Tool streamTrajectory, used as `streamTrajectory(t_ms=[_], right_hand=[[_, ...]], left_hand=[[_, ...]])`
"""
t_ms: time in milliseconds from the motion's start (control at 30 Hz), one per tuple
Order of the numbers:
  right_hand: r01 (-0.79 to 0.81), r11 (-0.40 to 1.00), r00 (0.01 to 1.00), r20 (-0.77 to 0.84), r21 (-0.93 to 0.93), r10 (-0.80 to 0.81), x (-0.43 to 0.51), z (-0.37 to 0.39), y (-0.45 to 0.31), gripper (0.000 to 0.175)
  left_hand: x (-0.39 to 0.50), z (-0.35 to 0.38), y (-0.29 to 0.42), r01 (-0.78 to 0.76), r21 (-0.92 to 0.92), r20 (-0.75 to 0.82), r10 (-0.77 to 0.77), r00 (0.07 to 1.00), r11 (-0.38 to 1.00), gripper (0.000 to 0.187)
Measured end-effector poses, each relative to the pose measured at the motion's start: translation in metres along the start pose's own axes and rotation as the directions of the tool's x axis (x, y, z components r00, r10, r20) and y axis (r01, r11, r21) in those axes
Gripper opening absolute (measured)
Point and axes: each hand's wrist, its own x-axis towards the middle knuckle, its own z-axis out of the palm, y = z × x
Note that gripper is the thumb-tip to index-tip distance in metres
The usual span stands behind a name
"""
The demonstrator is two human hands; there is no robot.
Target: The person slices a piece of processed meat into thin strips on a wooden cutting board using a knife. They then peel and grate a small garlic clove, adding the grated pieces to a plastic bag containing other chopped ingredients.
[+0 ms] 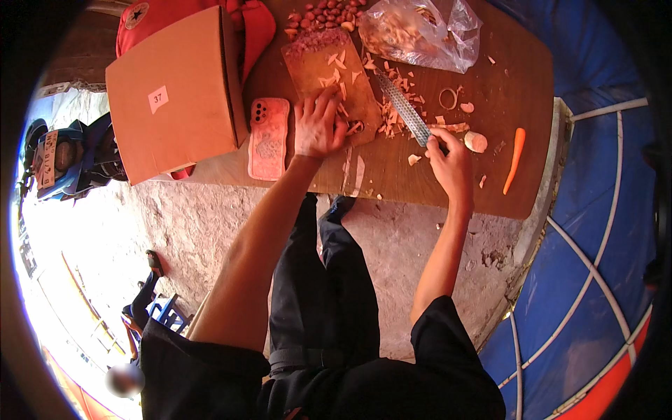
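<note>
My left hand [319,125] rests with its fingers spread on the lower left part of a wooden cutting board [359,100]. Pale cut strips [336,60] and a heap of finely chopped reddish pieces [321,41] are on the board. My right hand [447,152] grips the near end of a long, patterned metal blade, seemingly a knife [403,107], which points up and left over scattered pale trimmings [389,116]. Whether the left fingers hold a small piece cannot be told. Beside the right hand lie a pale cut root piece [475,142] and, farther right, a peeled carrot [514,160].
A phone in a patterned case [268,139] and a cardboard box [173,97] are at the left. Small red shallots [328,13] and a clear plastic bag of pale pieces [415,34] lie at the back. A person [137,315] is at the far lower left.
</note>
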Motion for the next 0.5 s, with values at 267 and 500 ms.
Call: streamTrajectory(t_ms=[267, 500], right_hand=[[-0.096, 0.995, 0.995, 0.005, 0.036, 0.096, 0.005, 0.015, -0.027, 0.043], [0.105, 0.992, 0.994, -0.029, 0.076, -0.103, 0.092, 0.076, -0.042, 0.036]], left_hand=[[0.000, -0.002, 0.002, 0.005, -0.005, 0.000, -0.005, 1.000, 1.000, 0.051], [0.002, -0.004, 0.003, 0.001, -0.005, 0.002, -0.001, 1.000, 1.000, 0.051]])
